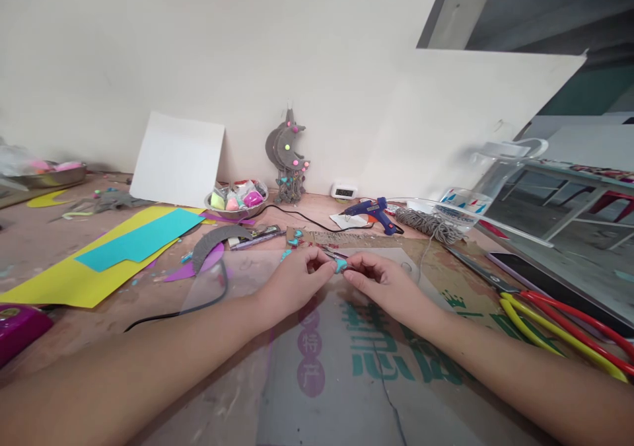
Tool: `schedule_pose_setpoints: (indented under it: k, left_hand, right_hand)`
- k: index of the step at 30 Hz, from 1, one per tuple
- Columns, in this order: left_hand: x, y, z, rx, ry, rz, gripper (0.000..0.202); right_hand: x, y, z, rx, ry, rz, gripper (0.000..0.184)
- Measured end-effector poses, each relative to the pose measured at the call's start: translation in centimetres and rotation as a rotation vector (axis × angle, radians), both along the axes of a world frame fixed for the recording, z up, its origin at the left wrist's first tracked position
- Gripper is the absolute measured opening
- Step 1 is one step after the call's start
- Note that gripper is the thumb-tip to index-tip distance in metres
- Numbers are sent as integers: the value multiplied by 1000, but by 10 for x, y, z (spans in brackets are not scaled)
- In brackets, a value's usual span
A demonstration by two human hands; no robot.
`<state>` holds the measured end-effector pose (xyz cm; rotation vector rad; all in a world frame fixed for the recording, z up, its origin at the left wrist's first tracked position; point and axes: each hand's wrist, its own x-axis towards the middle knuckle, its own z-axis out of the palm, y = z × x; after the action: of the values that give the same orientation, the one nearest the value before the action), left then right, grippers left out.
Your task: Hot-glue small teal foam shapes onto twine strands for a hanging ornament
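A small turquoise piece, perhaps soft clay, is pinched between my two hands over the middle of the work sheet. My left hand grips its left side with thumb and forefinger. On the other side, the closed fingers of my right hand press against it. Just beyond the left fingers lie a few more turquoise pieces. A thin grey string runs down the sheet below my right hand; whether it joins the held piece I cannot tell.
A blue glue gun and a grey yarn bundle lie behind my right hand. Large scissors rest at right beside a phone. Leftward are coloured sheets and a clay bowl. A moon ornament hangs on the wall.
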<state>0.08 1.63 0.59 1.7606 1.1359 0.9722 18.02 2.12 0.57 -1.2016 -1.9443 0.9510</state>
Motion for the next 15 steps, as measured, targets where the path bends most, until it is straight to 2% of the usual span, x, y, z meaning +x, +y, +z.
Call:
schedule_pose_setpoints:
  k: [7, 15]
  left_hand:
    - [0, 0, 2, 3, 13, -24, 22]
    - [1, 1, 0, 8, -3, -45, 20]
  right_hand:
    - [-1, 0, -1, -35, 13, 1, 23]
    - [0, 1, -3, -6, -16, 0, 22]
